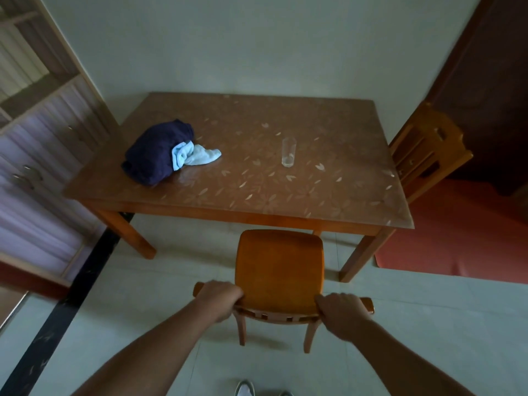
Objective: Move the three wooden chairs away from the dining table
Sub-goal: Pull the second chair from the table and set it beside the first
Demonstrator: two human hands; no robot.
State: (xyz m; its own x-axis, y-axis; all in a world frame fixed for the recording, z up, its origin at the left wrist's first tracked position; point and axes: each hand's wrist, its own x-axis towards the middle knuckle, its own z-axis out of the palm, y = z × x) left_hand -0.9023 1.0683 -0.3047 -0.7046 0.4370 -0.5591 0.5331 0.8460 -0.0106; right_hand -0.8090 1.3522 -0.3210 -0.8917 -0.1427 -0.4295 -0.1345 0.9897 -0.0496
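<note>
A wooden chair with an orange seat (280, 267) stands in front of me at the near side of the dining table (328, 201); its seat is out from under the tabletop. My left hand (220, 300) grips the left end of its top back rail. My right hand (341, 314) grips the right end of the same rail. A second wooden chair (425, 150) stands at the table's right end, its back towards the dark doorway. No third chair is in sight.
On the table lie a dark blue cloth bundle (157, 152), a light blue cloth (197, 155) and a clear drinking glass (288, 152). A wooden cabinet (43, 132) stands at the left. A red floor mat (457, 238) lies at the right. Pale tiled floor surrounds me.
</note>
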